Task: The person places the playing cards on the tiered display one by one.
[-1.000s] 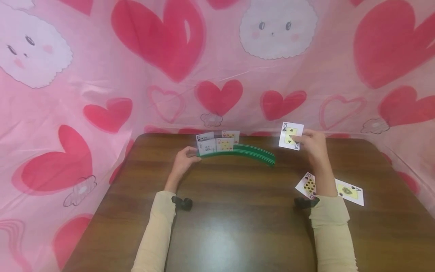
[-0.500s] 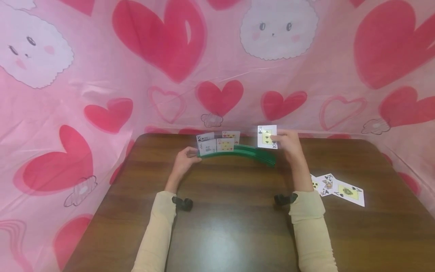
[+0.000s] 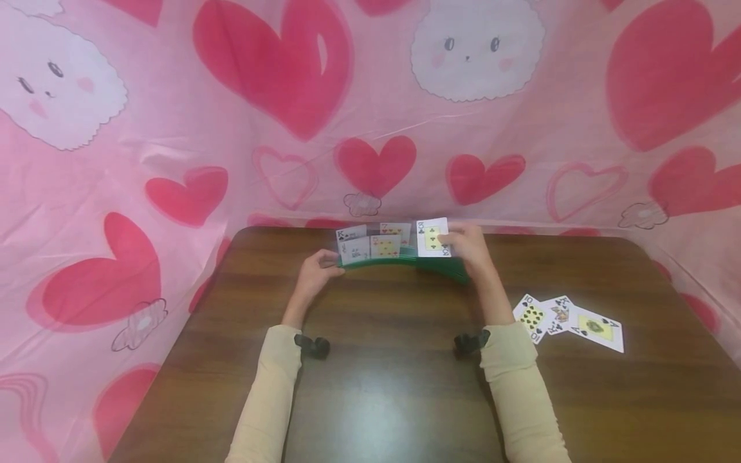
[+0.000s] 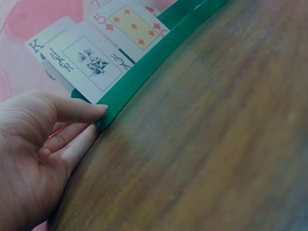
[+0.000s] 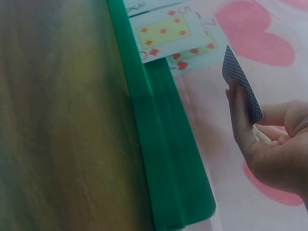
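left hand (image 3: pixel 316 272) is pinching one end of the long curved green card rack (image 5: pixel 163 149), right hand (image 3: pixel 470 247)'s pinching a white rectangular clubs playing card (image 3: pixel 430 239) near it.

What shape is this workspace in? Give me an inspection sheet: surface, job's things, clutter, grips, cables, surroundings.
Surface: brown wood-grain table, some reflected glare.
Job's things: curved green holder carries a joker and five of diamonds in front, a rear king and seven of hearts behind; ten of spades, loose king and ace of spades lie face up, overlapping, to the right.
Clutter: nothing seen.
Grips: left grip pinches the holder's left end; right grip holds the three of clubs, apart from the holder.
Cables: nothing seen.
Surroundings: pink sheet printed with hearts and white faces.
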Action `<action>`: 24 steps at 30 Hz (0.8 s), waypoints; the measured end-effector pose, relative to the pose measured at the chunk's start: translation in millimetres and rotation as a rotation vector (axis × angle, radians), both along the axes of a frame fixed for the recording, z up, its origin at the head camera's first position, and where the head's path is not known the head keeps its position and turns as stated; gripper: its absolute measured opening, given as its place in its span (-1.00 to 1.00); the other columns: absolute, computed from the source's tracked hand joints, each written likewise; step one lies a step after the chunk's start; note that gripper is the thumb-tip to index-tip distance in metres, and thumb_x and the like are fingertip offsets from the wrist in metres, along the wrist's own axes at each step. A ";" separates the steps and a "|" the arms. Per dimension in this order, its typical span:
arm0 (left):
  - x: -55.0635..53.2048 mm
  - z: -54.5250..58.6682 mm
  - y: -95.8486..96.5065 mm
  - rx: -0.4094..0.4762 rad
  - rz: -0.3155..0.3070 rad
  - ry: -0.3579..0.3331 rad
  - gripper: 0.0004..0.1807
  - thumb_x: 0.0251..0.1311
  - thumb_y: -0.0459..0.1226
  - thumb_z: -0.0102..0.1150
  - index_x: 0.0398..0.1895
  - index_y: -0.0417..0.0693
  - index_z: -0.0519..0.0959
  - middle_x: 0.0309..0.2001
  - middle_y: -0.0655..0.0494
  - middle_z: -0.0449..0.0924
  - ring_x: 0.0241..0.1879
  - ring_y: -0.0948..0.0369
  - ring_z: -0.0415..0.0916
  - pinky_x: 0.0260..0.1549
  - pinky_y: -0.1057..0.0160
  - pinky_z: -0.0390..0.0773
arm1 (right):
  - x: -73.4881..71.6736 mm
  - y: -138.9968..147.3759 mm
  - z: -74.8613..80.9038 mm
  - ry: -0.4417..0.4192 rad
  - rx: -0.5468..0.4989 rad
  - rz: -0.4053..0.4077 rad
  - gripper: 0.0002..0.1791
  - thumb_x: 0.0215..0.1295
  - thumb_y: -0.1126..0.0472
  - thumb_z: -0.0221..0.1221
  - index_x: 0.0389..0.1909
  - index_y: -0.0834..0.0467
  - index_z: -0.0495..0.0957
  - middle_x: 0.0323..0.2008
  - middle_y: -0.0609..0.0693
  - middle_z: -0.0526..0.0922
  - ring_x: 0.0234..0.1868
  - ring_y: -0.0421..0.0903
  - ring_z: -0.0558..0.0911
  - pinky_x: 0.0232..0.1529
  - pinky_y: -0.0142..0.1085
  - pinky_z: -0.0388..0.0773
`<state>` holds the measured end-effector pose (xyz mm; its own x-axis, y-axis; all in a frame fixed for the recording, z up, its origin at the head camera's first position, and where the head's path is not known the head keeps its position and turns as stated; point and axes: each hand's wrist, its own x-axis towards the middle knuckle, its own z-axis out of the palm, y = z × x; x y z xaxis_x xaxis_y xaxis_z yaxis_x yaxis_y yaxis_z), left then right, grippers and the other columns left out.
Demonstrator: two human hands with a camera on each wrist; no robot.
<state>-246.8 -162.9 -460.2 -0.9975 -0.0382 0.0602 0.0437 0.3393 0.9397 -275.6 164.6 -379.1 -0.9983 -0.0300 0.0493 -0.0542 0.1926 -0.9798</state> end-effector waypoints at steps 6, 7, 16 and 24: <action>-0.4 0.1 0.1 -0.004 0.002 -0.002 -0.66 -0.11 -0.29 0.30 -0.19 -0.07 0.49 -0.12 0.01 0.52 -0.05 0.08 0.46 -0.09 0.07 0.43 | 0.2 -7.7 -2.4 -0.037 0.025 -0.009 -0.66 0.08 0.29 0.16 -0.08 0.30 0.51 -0.25 0.20 0.58 -0.34 -0.04 0.58 -0.37 -0.32 0.52; -0.4 0.2 0.0 -0.001 0.001 -0.003 -0.66 -0.11 -0.29 0.30 -0.19 -0.07 0.49 -0.12 0.00 0.52 -0.05 0.08 0.45 -0.09 0.07 0.43 | 0.4 -8.5 -2.5 -0.039 0.030 -0.005 -0.66 0.09 0.29 0.16 -0.08 0.29 0.50 -0.23 0.20 0.57 -0.33 -0.03 0.58 -0.36 -0.31 0.52; 1.4 1.8 0.6 -0.004 -0.003 -0.015 -0.68 -0.09 -0.27 0.29 -0.20 -0.04 0.49 -0.12 0.04 0.51 -0.05 0.10 0.45 -0.09 0.07 0.43 | -0.1 -15.2 -4.7 -0.046 0.059 0.035 -0.68 0.10 0.25 0.15 -0.09 0.22 0.52 -0.25 0.14 0.58 -0.30 0.00 0.57 -0.33 -0.25 0.52; -0.2 1.7 0.8 0.002 -0.008 -0.028 -0.65 -0.09 -0.29 0.29 -0.17 -0.09 0.49 -0.09 -0.01 0.51 -0.05 0.07 0.46 -0.09 0.06 0.43 | -0.4 -19.0 -5.5 -0.051 0.058 0.042 -0.67 0.09 0.26 0.16 -0.08 0.21 0.52 -0.25 0.13 0.58 -0.30 -0.01 0.58 -0.35 -0.26 0.53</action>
<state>-247.0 -162.1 -458.4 -0.9990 -0.0302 0.0317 0.0197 0.3375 0.9411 -275.9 145.6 -384.7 -0.9973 -0.0731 -0.0046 -0.0136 0.2478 -0.9687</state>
